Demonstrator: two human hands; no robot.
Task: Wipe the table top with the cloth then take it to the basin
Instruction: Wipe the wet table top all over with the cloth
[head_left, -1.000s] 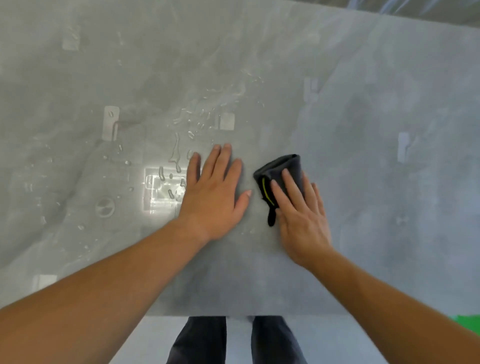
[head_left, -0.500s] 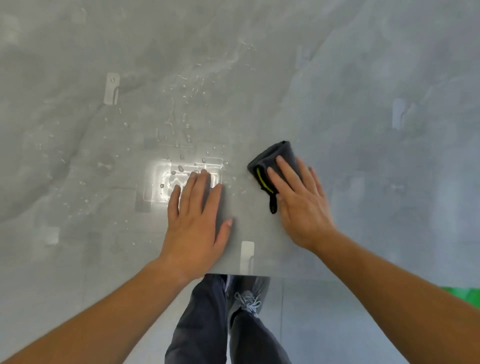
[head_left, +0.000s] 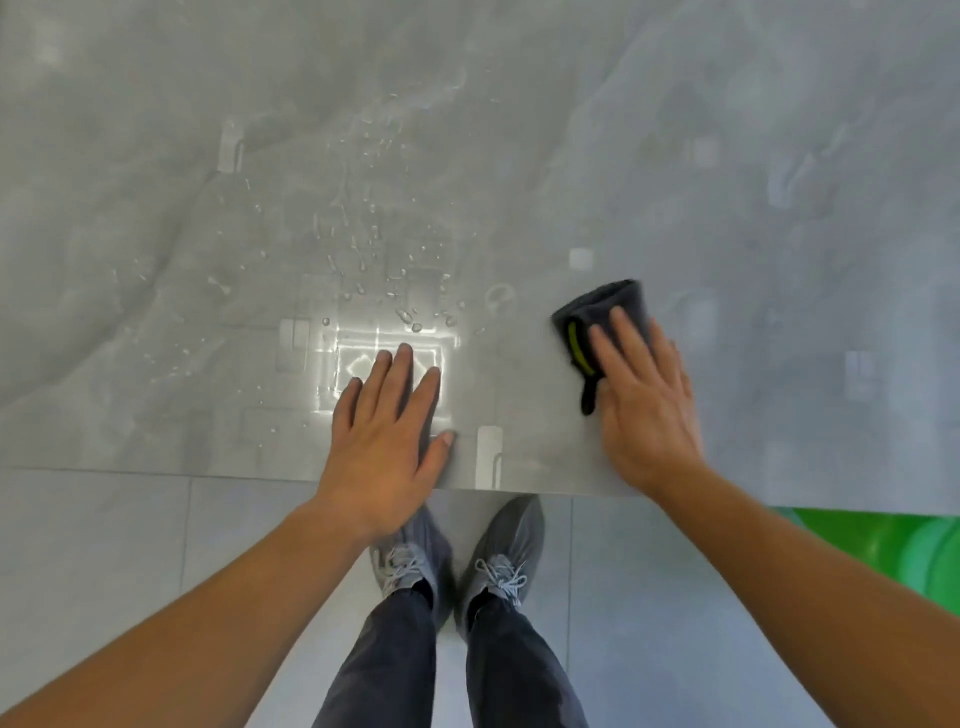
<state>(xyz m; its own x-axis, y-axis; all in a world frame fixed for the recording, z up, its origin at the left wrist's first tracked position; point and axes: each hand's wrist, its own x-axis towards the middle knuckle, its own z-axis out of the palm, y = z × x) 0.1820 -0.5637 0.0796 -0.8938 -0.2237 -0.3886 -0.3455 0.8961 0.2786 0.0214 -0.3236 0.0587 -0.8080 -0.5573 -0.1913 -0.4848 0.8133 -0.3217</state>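
A dark grey folded cloth (head_left: 597, 312) with a yellow-green stripe lies on the glossy grey table top (head_left: 519, 182). My right hand (head_left: 644, 400) presses flat on the cloth's near part, fingers spread over it. My left hand (head_left: 387, 431) rests flat on the table near its front edge, palm down, fingers apart, holding nothing. Water droplets (head_left: 374, 270) are scattered on the table ahead of my left hand. No basin is in view.
The table's front edge (head_left: 208, 473) runs across the frame just behind my wrists. Below it are the grey tiled floor (head_left: 104, 545), my legs and grey shoes (head_left: 457, 561), and a green object (head_left: 883, 545) at the right.
The view has tilted down and back, so the table edge, floor and shoes now show. Both hands have come nearer the front edge, and the right hand with the cloth has moved right, away from the left.
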